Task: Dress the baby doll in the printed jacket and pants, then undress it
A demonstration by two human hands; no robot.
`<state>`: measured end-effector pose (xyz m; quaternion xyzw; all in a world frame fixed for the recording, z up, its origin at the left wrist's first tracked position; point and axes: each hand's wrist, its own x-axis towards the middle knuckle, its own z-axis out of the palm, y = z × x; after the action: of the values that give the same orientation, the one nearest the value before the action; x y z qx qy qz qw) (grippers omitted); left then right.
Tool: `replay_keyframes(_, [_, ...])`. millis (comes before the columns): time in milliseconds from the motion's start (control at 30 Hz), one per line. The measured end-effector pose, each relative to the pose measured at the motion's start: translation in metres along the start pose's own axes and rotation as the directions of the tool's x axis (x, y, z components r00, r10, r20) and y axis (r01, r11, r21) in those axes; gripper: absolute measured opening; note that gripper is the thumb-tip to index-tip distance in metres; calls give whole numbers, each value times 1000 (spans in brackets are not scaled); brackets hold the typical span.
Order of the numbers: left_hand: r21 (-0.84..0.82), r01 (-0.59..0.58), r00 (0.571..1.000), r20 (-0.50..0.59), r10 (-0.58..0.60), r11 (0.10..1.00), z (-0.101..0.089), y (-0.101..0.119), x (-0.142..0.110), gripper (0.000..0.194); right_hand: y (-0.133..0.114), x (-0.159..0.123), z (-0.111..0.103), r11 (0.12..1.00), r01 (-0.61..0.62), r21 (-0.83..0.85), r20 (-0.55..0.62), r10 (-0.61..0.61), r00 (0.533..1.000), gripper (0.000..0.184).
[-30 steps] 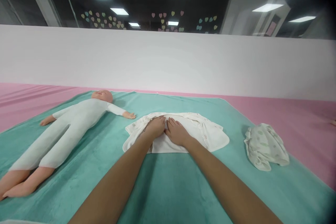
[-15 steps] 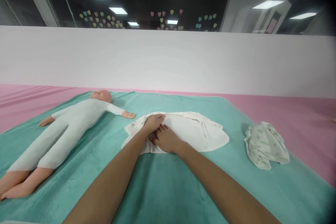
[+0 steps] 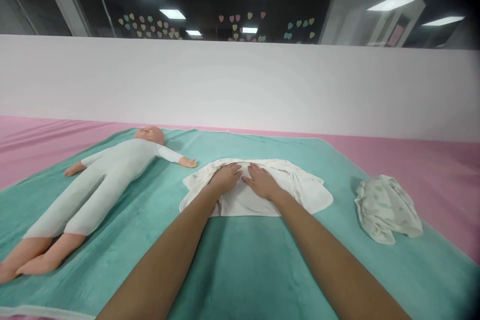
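A white baby garment [image 3: 307, 195] lies spread on the green blanket [image 3: 240, 265], with its far edge folded and wrinkled. My left hand [image 3: 226, 178] rests on its left half, palm down, fingers pointing to the far edge. Just to the right, my right hand [image 3: 261, 181] lies flat on the same cloth with its fingers stretched. A narrow strip of cloth shows between the two hands. Neither hand grips anything that I can see. Part of the garment is hidden beneath my hands and forearms.
On the left a baby doll [image 3: 120, 160] in a pale suit lies on its back, one arm reaching toward the garment. A crumpled white cloth with green spots [image 3: 388, 207] sits at the right. Pink fabric [image 3: 431, 180] borders the blanket, and a white wall [image 3: 240, 85] stands behind.
My right hand has moved away from my left hand, up and to the right across the garment, and now lies flat. My left hand stays on the left side. The view has shifted slightly.
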<state>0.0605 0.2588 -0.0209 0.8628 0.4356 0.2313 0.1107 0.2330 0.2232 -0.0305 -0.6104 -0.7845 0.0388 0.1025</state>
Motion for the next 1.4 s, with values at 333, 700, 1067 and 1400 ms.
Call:
replay_keyframes(333, [46, 13, 1000, 25, -14, 999, 4, -5, 0, 43, 42, 6, 0, 979, -193, -67, -52, 190, 981, 69])
replay_keyframes(700, [14, 27, 999, -21, -27, 1000, -1, 4, -1, 45, 5, -4, -2, 998, 58, -24, -97, -60, 993, 55])
replay_keyframes(1067, [50, 45, 999, -20, -44, 998, 5, 0, 0, 45, 10, 5, 1, 998, -54, -25, -36, 54, 998, 63])
replay_keyframes(1400, [139, 140, 989, 30, -145, 980, 8, 2, 1, 40, 15, 12, 8, 963, -253, -92, -51, 249, 967, 74])
